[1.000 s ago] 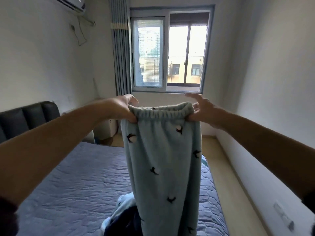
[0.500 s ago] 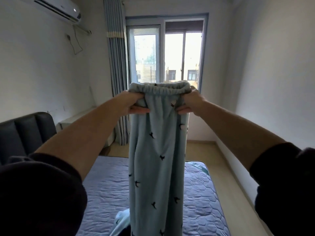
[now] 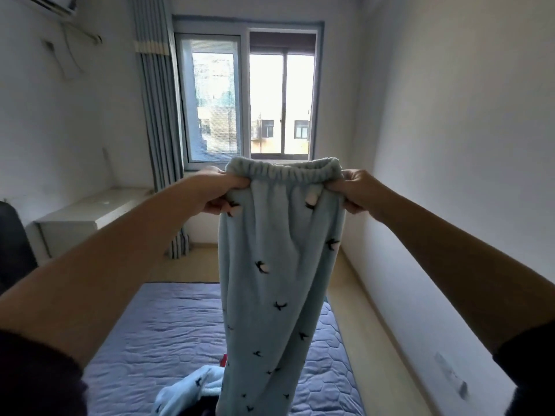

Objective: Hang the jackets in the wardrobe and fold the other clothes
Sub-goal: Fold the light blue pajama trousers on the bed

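Item in hand: the fleece trousers [image 3: 276, 265], pale blue with a bird print, are hanging full length at the centre of the view, with the legs trailing toward 6 o'clock over the bed [image 3: 168, 334].
Left hand: the left hand [image 3: 220, 192] is gripping the 9 o'clock end of the waistband [image 3: 282, 171], fingers curled into the fleece.
Right hand: the right hand [image 3: 356, 190] is gripping the 3 o'clock end in the same way. The hands are standing apart and the waistband is spanning the gap between them.
Step in hand: judging by the hold, the person is straightening the trousers for folding. No fold is showing in them yet.
Completed work: no folded stack, jacket or wardrobe is appearing in view, so finished work cannot be confirmed.
Remaining work: a matching blue garment [image 3: 186, 391] is lying crumpled on the bed at 7 o'clock, beside something dark. A red scrap [image 3: 222, 361] is showing at the trousers' left edge. Most of the task is probably lying ahead.
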A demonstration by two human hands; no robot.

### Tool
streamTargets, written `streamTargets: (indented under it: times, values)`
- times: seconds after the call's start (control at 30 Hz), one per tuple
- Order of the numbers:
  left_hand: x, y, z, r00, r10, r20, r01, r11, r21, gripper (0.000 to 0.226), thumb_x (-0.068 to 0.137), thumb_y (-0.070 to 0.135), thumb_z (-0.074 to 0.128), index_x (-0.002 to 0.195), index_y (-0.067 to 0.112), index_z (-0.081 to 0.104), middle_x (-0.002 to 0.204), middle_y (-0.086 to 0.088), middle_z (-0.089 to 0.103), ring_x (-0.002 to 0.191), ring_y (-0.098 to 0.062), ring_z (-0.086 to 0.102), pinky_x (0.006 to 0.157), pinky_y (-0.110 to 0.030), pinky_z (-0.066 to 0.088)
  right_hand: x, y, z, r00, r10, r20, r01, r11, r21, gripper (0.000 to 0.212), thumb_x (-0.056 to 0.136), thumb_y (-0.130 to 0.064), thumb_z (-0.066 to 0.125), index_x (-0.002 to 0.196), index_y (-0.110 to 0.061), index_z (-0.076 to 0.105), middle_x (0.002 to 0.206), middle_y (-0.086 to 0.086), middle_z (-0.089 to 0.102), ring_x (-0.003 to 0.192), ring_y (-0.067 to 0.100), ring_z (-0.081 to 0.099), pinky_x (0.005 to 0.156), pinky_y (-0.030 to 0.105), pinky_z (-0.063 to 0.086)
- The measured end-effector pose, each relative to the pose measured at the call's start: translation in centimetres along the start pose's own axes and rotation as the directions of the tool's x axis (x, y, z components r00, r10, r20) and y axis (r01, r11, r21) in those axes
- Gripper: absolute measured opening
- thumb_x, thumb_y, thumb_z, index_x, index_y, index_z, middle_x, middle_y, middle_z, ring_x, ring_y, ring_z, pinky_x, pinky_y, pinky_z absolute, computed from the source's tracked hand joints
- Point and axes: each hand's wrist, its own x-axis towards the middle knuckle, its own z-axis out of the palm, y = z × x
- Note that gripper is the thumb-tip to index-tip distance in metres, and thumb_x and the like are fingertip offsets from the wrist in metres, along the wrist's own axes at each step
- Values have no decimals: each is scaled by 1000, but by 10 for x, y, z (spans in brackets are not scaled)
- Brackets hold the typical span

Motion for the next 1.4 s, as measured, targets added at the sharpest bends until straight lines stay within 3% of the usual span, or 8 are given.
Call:
streamTargets:
  times: [0.17,0.37,0.57,0.77,0.9,1.0,1.17,1.4]
  values:
    - [-35,17,8,999,23,40,-23,1000,-13,32,85,35,68,85,7,53,44,0,50,26,-5,37,30,-12,32,-41,-11,-37,1000,0,30,1,999,-35,33,88,-22,65,62,-13,47,48,1,34,38,10,27,40,21,21]
    - [-71,53,5,992,98,77,-91,992,-88,30,88,31,64,73,12,47,35,4,41,24,-4,30,30,-10,27,-76,-42,-80,999,-53,-11,53,999,0,42,86,-24,66,56,-17,38,46,-2,27,40,9,23,39,18,19]
    - [-68,76,13,982,101,162,-74,983,-170,23,91,29,59,78,13,49,38,4,41,23,-2,25,29,-9,21,-67,-49,-104,995,-43,-93,46,998,30,40,81,-32,71,55,-14,46,36,-9,34,32,6,30,36,13,27]
    - [1,29,90,982,-16,190,37,993,-108,22,89,29,66,83,11,53,54,-2,56,29,-5,46,33,-13,40,-14,54,-84,993,98,-72,-104,992,-78,25,85,-33,67,70,-17,57,44,-8,43,32,5,33,36,16,25]
    - [47,3,147,982,4,188,39,974,-224,8,90,16,65,89,11,59,77,-9,62,42,-14,62,44,-21,53,21,114,-61,971,170,-169,-157,984,86,7,89,-15,57,90,-20,61,80,6,65,51,19,64,49,30,55]
    - [76,24,156,991,119,67,-87,929,-361,10,89,3,62,97,7,58,81,-10,61,50,-16,63,51,-27,57,57,106,-72,962,88,-257,-32,977,213,14,85,-4,59,90,-17,60,99,15,66,79,37,69,73,52,58]
    - [92,88,130,936,335,-110,-350,847,-399,25,87,-4,61,111,1,58,95,-17,63,69,-22,60,63,-26,54,97,46,-110,913,-145,-380,182,981,63,9,92,-11,52,101,-13,53,110,19,62,103,37,62,90,53,51]
    - [77,104,131,919,361,-156,-393,853,-344,33,87,-1,62,119,-2,58,112,-23,65,98,-36,65,90,-44,54,79,40,-118,888,-214,-406,257,965,56,8,90,-8,55,93,-16,53,97,8,62,95,29,63,80,45,56]
